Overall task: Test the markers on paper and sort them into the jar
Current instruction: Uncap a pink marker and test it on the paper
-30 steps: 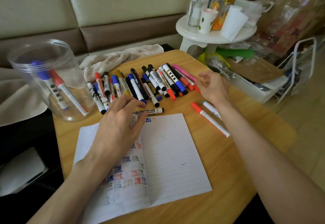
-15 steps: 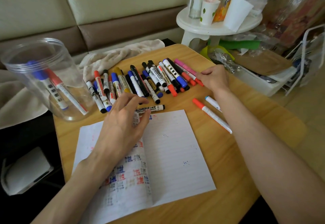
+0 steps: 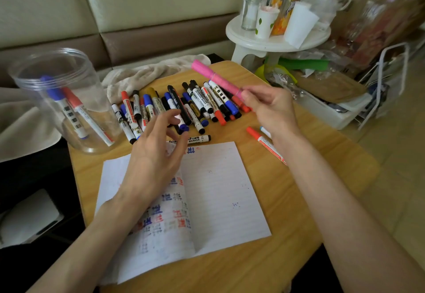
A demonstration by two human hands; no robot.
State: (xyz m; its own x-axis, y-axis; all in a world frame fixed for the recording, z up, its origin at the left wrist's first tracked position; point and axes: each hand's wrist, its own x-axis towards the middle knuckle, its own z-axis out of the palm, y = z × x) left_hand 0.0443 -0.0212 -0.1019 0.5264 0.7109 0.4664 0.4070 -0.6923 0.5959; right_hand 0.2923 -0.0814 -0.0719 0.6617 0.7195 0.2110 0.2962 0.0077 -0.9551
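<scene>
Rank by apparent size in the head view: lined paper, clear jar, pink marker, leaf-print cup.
1. lined paper
2. clear jar
3. pink marker and leaf-print cup: not ranked; the marker is longer, the cup wider and farther away.

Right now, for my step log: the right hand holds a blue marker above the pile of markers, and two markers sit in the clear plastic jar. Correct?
No. The head view shows the right hand holding a pink marker, not a blue one. The rest is right: it is above the pile of markers, and two sit in the clear plastic jar.
</scene>
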